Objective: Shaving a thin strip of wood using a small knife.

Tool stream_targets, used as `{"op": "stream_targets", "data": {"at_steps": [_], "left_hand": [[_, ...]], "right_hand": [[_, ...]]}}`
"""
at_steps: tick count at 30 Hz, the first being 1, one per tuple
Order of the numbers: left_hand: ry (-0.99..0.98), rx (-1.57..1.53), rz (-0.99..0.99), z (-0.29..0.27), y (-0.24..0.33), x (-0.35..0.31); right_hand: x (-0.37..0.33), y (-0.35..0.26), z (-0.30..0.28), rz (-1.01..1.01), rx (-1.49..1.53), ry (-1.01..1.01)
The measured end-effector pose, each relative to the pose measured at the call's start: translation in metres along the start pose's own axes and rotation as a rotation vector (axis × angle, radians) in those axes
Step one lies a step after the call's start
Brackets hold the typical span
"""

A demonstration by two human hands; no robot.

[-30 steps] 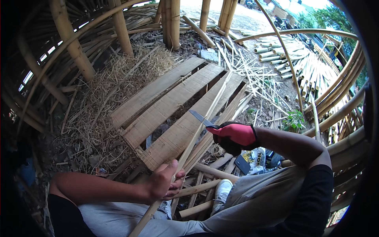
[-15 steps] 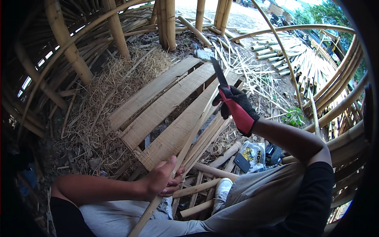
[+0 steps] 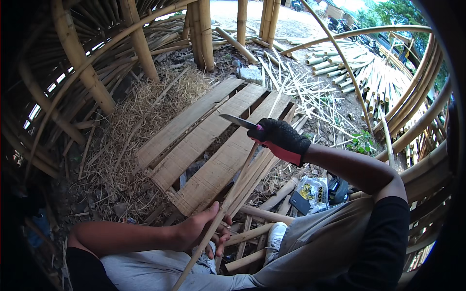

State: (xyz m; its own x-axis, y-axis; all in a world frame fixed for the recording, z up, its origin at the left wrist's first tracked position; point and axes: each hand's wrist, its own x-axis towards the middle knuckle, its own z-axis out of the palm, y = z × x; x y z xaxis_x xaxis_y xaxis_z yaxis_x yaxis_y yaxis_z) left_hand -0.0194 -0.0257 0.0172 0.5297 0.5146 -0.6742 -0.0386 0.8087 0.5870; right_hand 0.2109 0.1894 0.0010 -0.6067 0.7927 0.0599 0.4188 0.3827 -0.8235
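A long, thin bamboo strip [image 3: 195,257] runs slantwise from my lap up toward the wooden slats. My bare left hand [image 3: 206,229] holds it low down, thumb on one side and loosely curled fingers on the other. My right hand [image 3: 279,137], in a black and red glove, is closed around the handle of a knife [image 3: 237,121]. The dark blade points left above the slatted wooden platform [image 3: 204,143]. The strip passes just beneath the gloved hand; whether that hand also touches it is hidden. More bamboo strips [image 3: 257,172] lie along the platform's right side.
Dry shavings [image 3: 141,111] are heaped left of the platform. A phone [image 3: 299,202] and a clear plastic bag [image 3: 314,191] lie by my right leg. Bamboo poles [image 3: 206,39] stand behind, with curved bamboo rails [image 3: 412,140] at right and cut poles [image 3: 335,63] stacked beyond.
The right hand has moved left and down, and the knife has swung from pointing upward to pointing left. The strip has shifted slightly right, and the left fingers have loosened around it.
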Motion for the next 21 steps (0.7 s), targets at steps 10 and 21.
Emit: {"op": "stream_targets", "data": {"at_steps": [10,21], "left_hand": [[-0.169,-0.169,-0.015,-0.013,-0.006,-0.003],[0.1,0.127,0.011,-0.004,0.005,-0.015]], "right_hand": [[0.011,0.051,-0.043,0.058,-0.034,0.599],[-0.013,0.027,-0.041,0.719,0.435,-0.1]]}}
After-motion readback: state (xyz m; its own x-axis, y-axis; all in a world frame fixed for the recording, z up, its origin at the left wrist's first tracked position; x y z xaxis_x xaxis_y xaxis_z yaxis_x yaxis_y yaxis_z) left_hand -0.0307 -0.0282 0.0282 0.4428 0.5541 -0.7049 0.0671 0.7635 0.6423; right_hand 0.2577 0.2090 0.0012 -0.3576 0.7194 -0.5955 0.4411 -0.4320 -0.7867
